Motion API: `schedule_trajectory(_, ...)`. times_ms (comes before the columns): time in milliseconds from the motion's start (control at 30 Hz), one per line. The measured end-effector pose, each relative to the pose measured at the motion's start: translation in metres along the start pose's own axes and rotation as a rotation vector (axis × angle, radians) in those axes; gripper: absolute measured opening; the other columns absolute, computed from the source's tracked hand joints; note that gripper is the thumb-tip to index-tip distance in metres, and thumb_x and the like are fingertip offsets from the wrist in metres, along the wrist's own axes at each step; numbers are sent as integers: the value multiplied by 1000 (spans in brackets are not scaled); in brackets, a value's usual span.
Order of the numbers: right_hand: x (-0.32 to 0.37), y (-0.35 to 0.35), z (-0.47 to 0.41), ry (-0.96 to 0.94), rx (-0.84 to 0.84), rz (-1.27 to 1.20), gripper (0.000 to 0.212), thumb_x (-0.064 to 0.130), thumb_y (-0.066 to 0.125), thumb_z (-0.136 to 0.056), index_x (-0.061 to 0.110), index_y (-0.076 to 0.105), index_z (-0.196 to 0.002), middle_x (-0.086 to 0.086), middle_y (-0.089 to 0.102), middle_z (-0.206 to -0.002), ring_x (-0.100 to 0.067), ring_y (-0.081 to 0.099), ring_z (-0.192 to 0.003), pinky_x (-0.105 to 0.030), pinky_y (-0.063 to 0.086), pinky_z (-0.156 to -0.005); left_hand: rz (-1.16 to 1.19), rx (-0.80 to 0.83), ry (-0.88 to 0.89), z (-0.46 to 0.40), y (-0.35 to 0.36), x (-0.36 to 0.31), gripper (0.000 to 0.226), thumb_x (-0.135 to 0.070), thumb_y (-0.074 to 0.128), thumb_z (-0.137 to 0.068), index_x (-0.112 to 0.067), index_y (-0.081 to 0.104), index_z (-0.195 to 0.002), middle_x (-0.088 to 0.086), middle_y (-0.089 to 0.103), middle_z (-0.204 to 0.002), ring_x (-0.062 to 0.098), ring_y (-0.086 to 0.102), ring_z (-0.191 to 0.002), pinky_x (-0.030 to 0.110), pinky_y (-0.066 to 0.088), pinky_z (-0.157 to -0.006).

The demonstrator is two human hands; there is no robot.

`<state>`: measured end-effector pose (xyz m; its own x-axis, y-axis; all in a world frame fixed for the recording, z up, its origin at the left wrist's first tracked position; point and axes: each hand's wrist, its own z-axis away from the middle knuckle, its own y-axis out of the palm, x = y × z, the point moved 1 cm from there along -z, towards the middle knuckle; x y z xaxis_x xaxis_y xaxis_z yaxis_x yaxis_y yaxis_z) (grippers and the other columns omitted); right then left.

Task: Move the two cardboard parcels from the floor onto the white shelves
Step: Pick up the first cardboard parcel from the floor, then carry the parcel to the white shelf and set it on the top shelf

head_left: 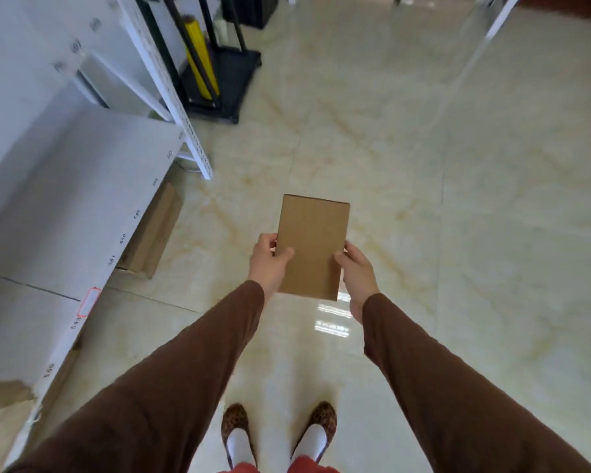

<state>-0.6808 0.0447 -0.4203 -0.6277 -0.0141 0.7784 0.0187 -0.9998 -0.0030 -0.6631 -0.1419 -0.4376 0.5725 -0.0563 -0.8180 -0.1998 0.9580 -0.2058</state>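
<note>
Cardboard parcel (pixel 310 249) is off the floor, held flat in front of you at chest line, centre of view, long edge pointing to 12 o'clock; your left hand (pixel 269 264) is clenched on its left edge with thumb on top, your right hand (pixel 355 268) is clenched on its right edge, so both grips are grasping the parcel; brown sleeves run back toward you at 6 o'clock.

White shelves (pixel 79 206) sit at 9 to 10 o'clock, well apart from the parcel; my judgement is you are mid-carry, so turn toward 9 o'clock, keep the parcel level, keep both thumbs on top, and slide it onto a bare shelf board instead of dropping it; watch the white perforated upright (pixel 198 155) at 11 o'clock so a corner does not catch.

A second cardboard box (pixel 152 233) lies on the floor (pixel 458 233) under the shelf edge at 9 o'clock, half hidden; whether it is the other task parcel I cannot tell.

Writing: the shelf front edge carries small number tags, blurred; "553" and "07" look roughly readable, others not; one tag has a red outline (pixel 91 302), text unreadable; parcel top shows no label or brand.
</note>
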Motion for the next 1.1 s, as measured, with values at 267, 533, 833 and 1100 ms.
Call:
schedule_trajectory(267, 202, -69, 107, -396, -40, -85, 55, 18, 54, -102, 34, 44, -154, 4, 49, -154, -14, 53, -135, -21, 46, -86, 151, 133, 309, 105, 33, -236, 41, -18, 56, -103, -24, 39, -140, 8, 57, -141, 25, 61, -121, 31, 54, -85)
schedule_trajectory(533, 310, -108, 127, -629, -49, -110, 54, 15, 52, -104, 33, 44, -154, 4, 57, -149, -14, 57, -131, -20, 50, -83, 117, 205, 456, 104, 49, -350, 64, -36, 57, -100, -23, 35, -159, 0, 57, -140, 15, 60, -122, 26, 54, -94)
schedule_trajectory(833, 412, -104, 35, -662, -98, -84, 50, 25, 57, -103, 30, 47, -153, 0, 55, -150, -17, 55, -133, -24, 50, -86, 211, 289, 467, -12, 59, -432, 66, -44, 68, -92, -29, 43, -151, -2, 51, -149, 19, 54, -132, 42, 42, -113)
schedule_trajectory(1100, 500, -97, -26, -731, -214, -8, 40, 42, 61, -98, 31, 67, -137, 2, 61, -135, -10, 59, -123, -24, 51, -97, 519, 508, 185, -97, 81, -512, 37, -49, 55, -100, -30, 58, -132, 6, 73, -131, 28, 66, -120, 53, 50, -107)
